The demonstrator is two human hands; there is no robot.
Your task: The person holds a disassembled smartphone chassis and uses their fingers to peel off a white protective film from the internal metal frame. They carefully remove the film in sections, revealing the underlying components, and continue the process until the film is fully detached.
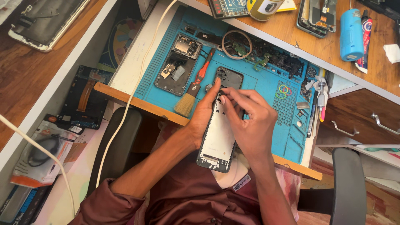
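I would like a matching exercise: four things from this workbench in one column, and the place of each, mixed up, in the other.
1. brush
2. phone frame
3. blue bottle
4. white cable

a. on the wooden top, upper right
b. held in both hands
c. on the blue mat, left of the hands
d. running down the left edge of the mat

Pairs: 1-c, 2-b, 3-a, 4-d

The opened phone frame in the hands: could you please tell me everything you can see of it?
The opened phone frame with a dark rim and pale white inner panel is long and rectangular, its cover off. Its upper end shows a dark camera area with holes. It lies lengthwise, tilted over the blue work mat and the lap. The left hand grips its left edge; the right hand covers its right side, fingertips pinching near the top.
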